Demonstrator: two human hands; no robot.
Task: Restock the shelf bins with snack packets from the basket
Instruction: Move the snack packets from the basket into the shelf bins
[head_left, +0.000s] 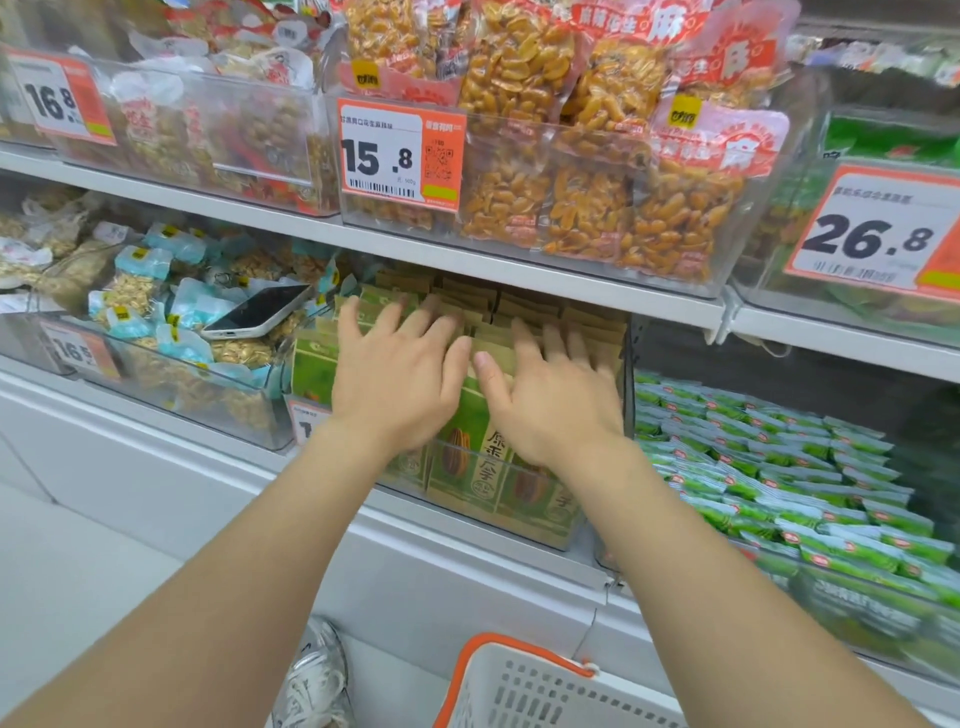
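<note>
Both hands in the middle bin, lower shelf. Left hand and right hand lie side by side, palms down on the tops of the green-and-tan snack packets. Fingers released, spread and straight, grasping nothing. Packets stand upright in rows, filling the bin. White basket with orange rim sits near, below the shelf. Phone rests on peanut packets in the bin to the left.

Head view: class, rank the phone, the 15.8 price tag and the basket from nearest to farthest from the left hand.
1. The phone, in the bin just left of the left hand.
2. The 15.8 price tag, on the shelf above.
3. The basket, down by the floor.
</note>
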